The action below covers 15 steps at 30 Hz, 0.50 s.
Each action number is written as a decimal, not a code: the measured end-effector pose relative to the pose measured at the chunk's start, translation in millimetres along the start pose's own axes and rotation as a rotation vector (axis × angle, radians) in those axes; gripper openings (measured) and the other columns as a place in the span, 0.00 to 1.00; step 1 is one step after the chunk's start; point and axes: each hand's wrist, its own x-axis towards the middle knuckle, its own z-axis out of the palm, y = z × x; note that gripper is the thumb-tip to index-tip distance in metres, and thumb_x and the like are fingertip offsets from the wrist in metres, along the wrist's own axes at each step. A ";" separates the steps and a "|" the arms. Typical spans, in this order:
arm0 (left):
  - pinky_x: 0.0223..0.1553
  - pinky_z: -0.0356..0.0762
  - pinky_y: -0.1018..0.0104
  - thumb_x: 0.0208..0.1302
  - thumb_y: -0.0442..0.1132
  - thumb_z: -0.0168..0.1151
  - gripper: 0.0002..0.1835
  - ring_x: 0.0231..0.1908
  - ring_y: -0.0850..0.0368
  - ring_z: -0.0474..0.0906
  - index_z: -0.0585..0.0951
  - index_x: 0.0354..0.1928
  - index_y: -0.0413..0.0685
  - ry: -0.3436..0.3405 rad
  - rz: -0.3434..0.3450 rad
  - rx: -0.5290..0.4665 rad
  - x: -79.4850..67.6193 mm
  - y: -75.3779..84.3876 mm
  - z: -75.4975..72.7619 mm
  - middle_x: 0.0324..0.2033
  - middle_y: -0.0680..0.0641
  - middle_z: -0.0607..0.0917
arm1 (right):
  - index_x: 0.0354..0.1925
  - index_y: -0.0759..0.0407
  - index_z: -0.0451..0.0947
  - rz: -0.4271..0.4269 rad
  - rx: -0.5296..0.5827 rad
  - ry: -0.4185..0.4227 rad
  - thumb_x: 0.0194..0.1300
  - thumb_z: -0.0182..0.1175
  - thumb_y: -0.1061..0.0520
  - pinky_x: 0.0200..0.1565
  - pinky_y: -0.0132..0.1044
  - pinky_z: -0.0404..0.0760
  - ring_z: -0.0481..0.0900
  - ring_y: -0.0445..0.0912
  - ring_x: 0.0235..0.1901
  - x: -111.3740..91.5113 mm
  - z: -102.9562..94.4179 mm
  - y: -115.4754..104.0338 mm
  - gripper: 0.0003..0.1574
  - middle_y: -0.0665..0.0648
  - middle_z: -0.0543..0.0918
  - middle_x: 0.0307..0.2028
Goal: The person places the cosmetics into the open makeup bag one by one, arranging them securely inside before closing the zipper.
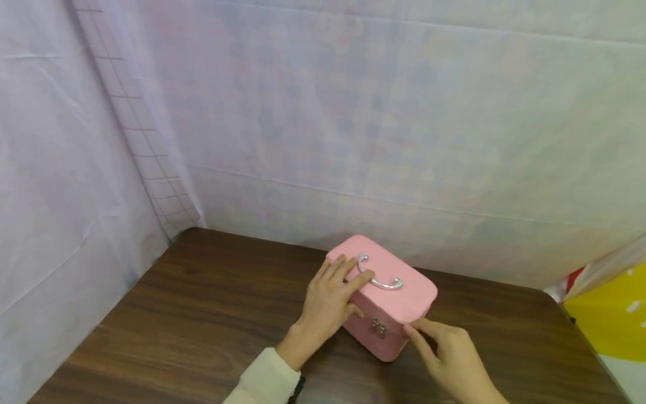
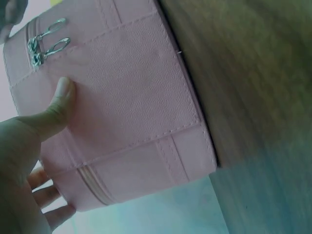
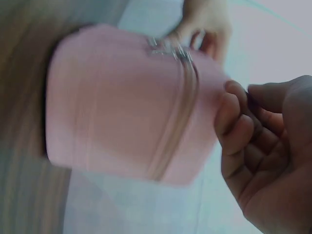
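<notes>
A pink vanity case [image 1: 398,266] with a silver curved handle [image 1: 387,285] on its lid stands upright on the table. My left hand [image 1: 325,300] holds the case at its left front edge. Its fingers lie over the lid beside the handle, and the thumb [image 2: 56,109] presses the front face. Two metal zipper pulls [image 2: 51,44] hang at the front, apart from both hands. At the right front corner of the lid, my right hand [image 1: 456,359] touches the edge. Curled fingers [image 3: 234,114] show in the right wrist view, with nothing visible in them. The zipper band looks closed.
The brown wood-grain table [image 1: 192,314] runs up to a pale fabric curtain [image 1: 378,112] behind the case. More white fabric [image 1: 50,168] hangs at the left. A yellow item [image 1: 613,314] is beyond the table's right edge.
</notes>
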 end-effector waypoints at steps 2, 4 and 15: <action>0.66 0.54 0.51 0.34 0.55 0.75 0.40 0.64 0.45 0.65 0.76 0.58 0.67 -0.021 0.006 -0.046 0.5 -5.0 -2.0 0.61 0.46 0.74 | 0.35 0.55 0.82 -0.007 -0.013 0.071 0.56 0.66 0.69 0.20 0.21 0.68 0.68 0.29 0.17 2.1 -8.3 5.1 0.11 0.38 0.75 0.22; 0.66 0.53 0.51 0.35 0.51 0.77 0.39 0.64 0.44 0.64 0.77 0.58 0.66 -0.029 0.023 -0.099 1.3 -10.6 -4.0 0.62 0.45 0.73 | 0.39 0.58 0.81 -0.005 -0.028 0.134 0.55 0.65 0.71 0.21 0.21 0.70 0.71 0.31 0.19 4.4 -14.7 10.4 0.13 0.44 0.78 0.25; 0.67 0.51 0.52 0.38 0.52 0.76 0.41 0.65 0.45 0.63 0.74 0.61 0.62 -0.101 0.186 -0.121 3.9 -28.1 -9.6 0.62 0.44 0.73 | 0.65 0.67 0.63 0.152 -0.076 0.075 0.62 0.63 0.63 0.48 0.64 0.70 0.65 0.69 0.58 -0.3 -5.9 27.4 0.36 0.70 0.65 0.63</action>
